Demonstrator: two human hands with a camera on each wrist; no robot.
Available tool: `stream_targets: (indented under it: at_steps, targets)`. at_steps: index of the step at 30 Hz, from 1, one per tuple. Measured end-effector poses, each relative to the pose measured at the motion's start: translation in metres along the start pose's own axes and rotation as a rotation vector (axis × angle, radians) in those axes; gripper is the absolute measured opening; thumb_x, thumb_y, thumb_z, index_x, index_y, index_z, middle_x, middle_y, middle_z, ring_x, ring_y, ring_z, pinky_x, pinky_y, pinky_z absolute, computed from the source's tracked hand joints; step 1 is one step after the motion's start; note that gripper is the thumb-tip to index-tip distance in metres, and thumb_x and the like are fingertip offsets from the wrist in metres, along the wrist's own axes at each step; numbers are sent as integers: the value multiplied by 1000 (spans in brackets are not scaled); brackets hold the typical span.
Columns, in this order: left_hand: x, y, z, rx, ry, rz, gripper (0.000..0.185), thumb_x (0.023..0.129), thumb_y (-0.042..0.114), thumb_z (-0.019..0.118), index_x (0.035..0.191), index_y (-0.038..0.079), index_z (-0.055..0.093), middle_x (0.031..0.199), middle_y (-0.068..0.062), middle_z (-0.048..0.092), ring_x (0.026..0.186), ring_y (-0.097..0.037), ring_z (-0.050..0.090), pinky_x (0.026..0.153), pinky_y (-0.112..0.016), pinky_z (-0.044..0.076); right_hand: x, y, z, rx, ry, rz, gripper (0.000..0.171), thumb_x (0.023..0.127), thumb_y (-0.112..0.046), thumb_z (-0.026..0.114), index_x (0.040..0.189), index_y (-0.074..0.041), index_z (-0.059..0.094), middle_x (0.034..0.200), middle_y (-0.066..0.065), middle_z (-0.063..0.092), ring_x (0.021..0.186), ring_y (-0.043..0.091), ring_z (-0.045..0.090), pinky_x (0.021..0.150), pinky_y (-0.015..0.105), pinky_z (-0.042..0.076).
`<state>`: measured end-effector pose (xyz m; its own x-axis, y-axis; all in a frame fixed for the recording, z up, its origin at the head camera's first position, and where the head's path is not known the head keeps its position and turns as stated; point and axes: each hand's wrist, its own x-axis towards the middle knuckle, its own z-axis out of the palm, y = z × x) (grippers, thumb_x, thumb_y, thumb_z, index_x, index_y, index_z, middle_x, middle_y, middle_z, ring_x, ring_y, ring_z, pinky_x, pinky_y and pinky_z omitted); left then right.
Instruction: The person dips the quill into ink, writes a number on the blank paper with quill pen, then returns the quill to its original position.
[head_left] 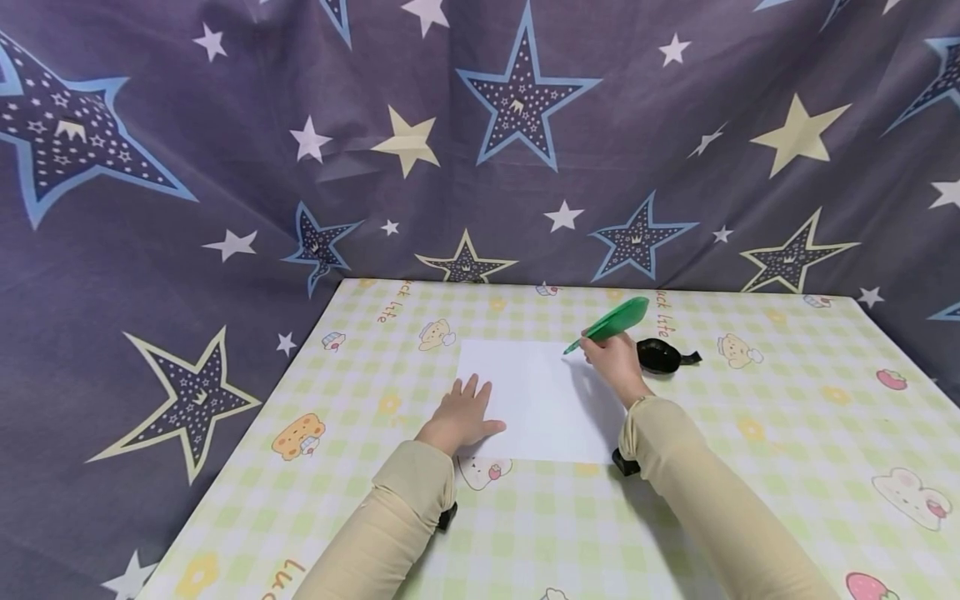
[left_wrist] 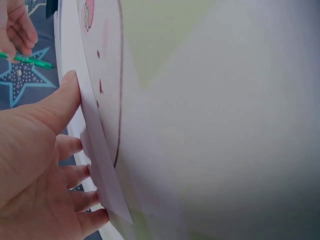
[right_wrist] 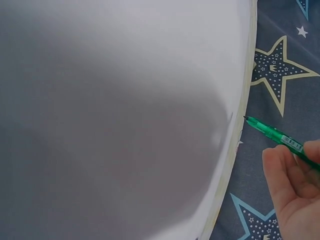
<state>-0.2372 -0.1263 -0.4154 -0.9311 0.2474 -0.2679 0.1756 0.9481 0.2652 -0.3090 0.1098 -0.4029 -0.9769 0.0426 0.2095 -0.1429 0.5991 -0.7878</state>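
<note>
A white sheet of paper point(head_left: 536, 400) lies flat on the table. My left hand point(head_left: 463, 417) rests on its left edge with fingers spread, and the left wrist view shows the thumb and fingertips point(left_wrist: 70, 82) along the paper's edge. In my right hand point(head_left: 617, 365) I pinch a green pen point(head_left: 617, 320) with a broad feather-like top. Its dark tip points down and left, just over the upper right part of the sheet. A short dark stroke point(right_wrist: 230, 120) shows on the paper near the tip. The tip looks slightly off the surface.
A small black pan-shaped dish point(head_left: 660, 357) with a short handle stands right of the paper, just beyond my right hand. A checked cloth with cartoon prints point(head_left: 795, 467) covers the table. Behind it hangs a dark curtain point(head_left: 450, 192) patterned with stars.
</note>
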Motion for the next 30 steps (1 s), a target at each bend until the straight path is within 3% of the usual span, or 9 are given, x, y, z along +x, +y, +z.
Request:
stream_targets:
  at_steps: [30]
  targets:
    - [-2, 2, -2, 15, -2, -6, 71, 92, 43, 51, 145, 3, 26, 149, -20, 15, 135, -40, 10, 108, -50, 14, -2, 4, 8, -9, -10, -11, 23, 88, -13, 58, 102, 3, 68, 64, 4, 62, 65, 21, 57, 62, 28, 41]
